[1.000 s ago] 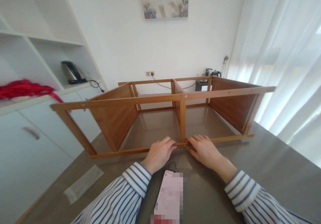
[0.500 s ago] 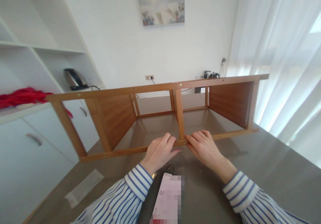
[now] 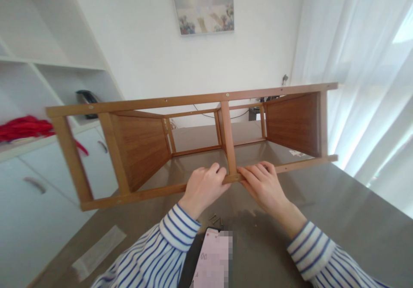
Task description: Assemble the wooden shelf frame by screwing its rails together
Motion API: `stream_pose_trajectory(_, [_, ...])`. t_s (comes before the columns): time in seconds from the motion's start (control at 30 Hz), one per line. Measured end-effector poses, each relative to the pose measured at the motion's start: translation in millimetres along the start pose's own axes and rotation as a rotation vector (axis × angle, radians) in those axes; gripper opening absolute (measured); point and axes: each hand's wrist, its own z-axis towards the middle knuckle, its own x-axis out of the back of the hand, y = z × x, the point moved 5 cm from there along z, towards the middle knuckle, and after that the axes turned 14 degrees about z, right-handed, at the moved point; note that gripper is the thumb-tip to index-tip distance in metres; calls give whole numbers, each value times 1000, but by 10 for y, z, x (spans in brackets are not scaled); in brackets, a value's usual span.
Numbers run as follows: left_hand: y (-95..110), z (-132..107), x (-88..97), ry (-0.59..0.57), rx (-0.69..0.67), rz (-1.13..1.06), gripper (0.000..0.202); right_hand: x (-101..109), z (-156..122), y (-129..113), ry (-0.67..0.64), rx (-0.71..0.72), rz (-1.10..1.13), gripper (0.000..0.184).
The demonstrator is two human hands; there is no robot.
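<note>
A long wooden frame (image 3: pixel 151 104) with slatted bars and two solid panels lies on its side across the table. My left hand (image 3: pixel 204 187) is wrapped over its near lower rail, just left of the middle crossbar (image 3: pixel 229 137). Right of that crossbar, my right hand (image 3: pixel 264 185) grips the same rail, thumb below and fingers over the top. Several screws (image 3: pixel 216 219) lie on the table beneath my left wrist. Below them is a phone (image 3: pixel 213 258) with its screen lit, partly blurred out.
A clear plastic bag (image 3: pixel 98 252) rests on the grey-brown table (image 3: pixel 267 253) at left. White cabinets (image 3: pixel 41 210) stand along the left side, with red cloth (image 3: pixel 27 128) and a kettle (image 3: pixel 87 101) on their shelves. Sheer curtains (image 3: pixel 364 73) hang at right.
Both hands keep their hold on the near rail. The frame appears raised and tilted toward me, its near left end closer. The view has shifted slightly.
</note>
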Motion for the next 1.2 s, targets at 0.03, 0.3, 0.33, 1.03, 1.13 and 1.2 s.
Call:
stream_pose_trajectory(0.03, [-1,19,21,-8,-3,-6,28,19,4,-2,12,3,8,29])
stream_pose_trajectory(0.3, [1,107,62,-91,-19,-190,18,64,36,-1,0,-9,36,25])
stream_pose_trajectory(0.33, [-3,108,64,-98,-19,-209,18,70,42,-2,-2,-11,36,24])
stream_pose_trajectory(1.03, [89,109,159,46,80,-66,25,143,93,-17,2,-15,73,22])
stream_pose_trajectory(1.13, [92,107,157,51,78,-54,23,157,99,-23,-2,-9,72,22])
stream_pose_trajectory(1.2, [94,104,151,62,77,-40,24,165,102,-26,-1,-7,76,22])
